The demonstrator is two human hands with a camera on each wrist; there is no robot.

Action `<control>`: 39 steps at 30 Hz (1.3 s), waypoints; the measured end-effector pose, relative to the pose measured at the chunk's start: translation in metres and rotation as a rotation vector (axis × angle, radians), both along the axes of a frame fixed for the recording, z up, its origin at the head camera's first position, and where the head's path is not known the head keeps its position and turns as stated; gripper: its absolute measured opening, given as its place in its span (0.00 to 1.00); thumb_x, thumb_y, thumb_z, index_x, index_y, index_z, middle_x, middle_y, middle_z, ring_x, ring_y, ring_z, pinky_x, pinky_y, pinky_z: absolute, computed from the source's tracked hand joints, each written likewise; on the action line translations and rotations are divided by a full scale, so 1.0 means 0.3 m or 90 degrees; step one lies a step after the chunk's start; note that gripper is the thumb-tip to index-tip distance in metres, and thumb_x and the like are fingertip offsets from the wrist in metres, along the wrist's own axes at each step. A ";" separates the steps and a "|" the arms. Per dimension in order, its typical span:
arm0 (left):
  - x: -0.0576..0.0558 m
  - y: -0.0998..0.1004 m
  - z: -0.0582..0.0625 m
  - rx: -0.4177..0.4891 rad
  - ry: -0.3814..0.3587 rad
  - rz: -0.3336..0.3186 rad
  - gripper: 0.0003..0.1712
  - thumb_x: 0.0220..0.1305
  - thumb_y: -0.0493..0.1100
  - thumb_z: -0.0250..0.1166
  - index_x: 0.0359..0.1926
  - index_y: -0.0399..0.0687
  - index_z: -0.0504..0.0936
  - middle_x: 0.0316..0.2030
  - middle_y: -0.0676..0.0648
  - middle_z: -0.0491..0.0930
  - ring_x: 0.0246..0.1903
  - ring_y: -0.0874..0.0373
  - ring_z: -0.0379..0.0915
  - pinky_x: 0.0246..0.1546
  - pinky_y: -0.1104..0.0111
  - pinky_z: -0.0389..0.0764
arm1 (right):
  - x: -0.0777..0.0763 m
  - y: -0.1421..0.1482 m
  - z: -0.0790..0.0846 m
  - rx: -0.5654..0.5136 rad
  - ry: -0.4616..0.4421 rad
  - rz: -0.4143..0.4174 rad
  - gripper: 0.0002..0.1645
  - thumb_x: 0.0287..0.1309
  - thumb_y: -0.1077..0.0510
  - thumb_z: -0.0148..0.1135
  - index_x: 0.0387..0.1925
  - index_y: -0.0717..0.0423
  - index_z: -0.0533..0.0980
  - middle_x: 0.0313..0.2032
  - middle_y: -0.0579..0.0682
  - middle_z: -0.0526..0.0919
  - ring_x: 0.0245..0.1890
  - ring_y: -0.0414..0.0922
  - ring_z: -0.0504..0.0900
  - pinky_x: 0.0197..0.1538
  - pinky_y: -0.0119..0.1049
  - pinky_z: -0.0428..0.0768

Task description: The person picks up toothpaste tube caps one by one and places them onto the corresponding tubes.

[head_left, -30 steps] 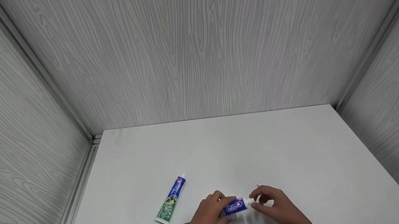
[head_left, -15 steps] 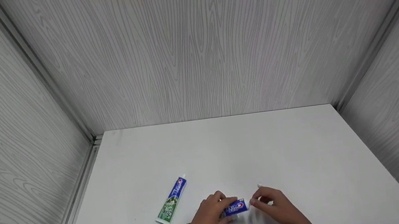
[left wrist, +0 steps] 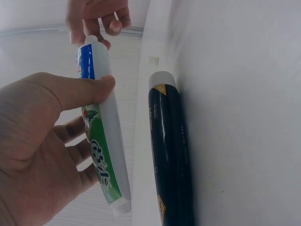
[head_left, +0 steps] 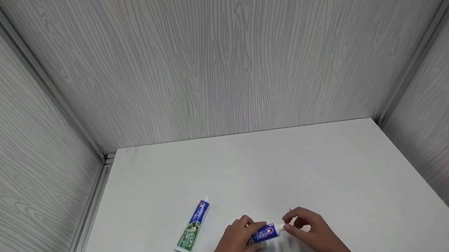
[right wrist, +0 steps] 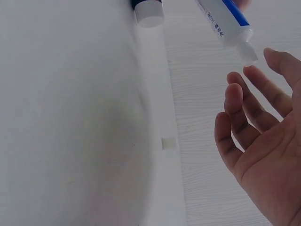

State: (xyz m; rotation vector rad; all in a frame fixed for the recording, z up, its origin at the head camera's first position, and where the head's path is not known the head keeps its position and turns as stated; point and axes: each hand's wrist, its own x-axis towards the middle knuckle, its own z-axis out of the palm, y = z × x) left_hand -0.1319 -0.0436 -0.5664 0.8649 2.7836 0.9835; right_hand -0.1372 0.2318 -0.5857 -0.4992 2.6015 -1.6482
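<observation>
Toothpaste tube (head_left: 263, 233) held off the near table (head_left: 340, 163) edge in left hand (head_left: 233, 249), thumb and curled fingers clamping its body, likely to steady it; right hand (head_left: 312, 231) fingertips (right wrist: 244, 77) at the cap (right wrist: 247, 52), loosely spread, gripping nothing. Farther left, second tube (head_left: 193, 226) lies flat.

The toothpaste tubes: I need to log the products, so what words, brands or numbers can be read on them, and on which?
No text can be read for certain.
Held tube: print in the blue and green bands, blurred.
Lying tube: logo too small.
Dark tube: faint print, unreadable.
</observation>
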 end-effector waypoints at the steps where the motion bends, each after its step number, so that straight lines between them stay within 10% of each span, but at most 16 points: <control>1: -0.001 0.000 0.000 -0.002 -0.003 0.000 0.30 0.67 0.44 0.75 0.69 0.60 0.82 0.48 0.57 0.78 0.45 0.64 0.69 0.53 0.60 0.77 | 0.001 0.001 0.001 -0.001 0.010 0.003 0.09 0.68 0.51 0.73 0.47 0.40 0.83 0.45 0.55 0.87 0.33 0.41 0.84 0.43 0.34 0.83; 18: 0.005 0.008 0.002 0.006 -0.023 0.001 0.29 0.69 0.45 0.74 0.69 0.64 0.81 0.50 0.57 0.78 0.48 0.63 0.72 0.56 0.60 0.79 | 0.003 -0.002 0.002 0.000 0.005 0.037 0.13 0.67 0.55 0.74 0.49 0.55 0.84 0.43 0.52 0.88 0.35 0.37 0.83 0.45 0.33 0.83; 39: 0.013 0.019 -0.001 0.009 0.004 0.004 0.29 0.67 0.43 0.74 0.68 0.61 0.82 0.49 0.58 0.78 0.46 0.64 0.70 0.55 0.58 0.76 | -0.002 -0.005 0.017 0.029 -0.068 0.008 0.12 0.75 0.48 0.64 0.39 0.49 0.86 0.37 0.47 0.87 0.33 0.35 0.80 0.39 0.31 0.80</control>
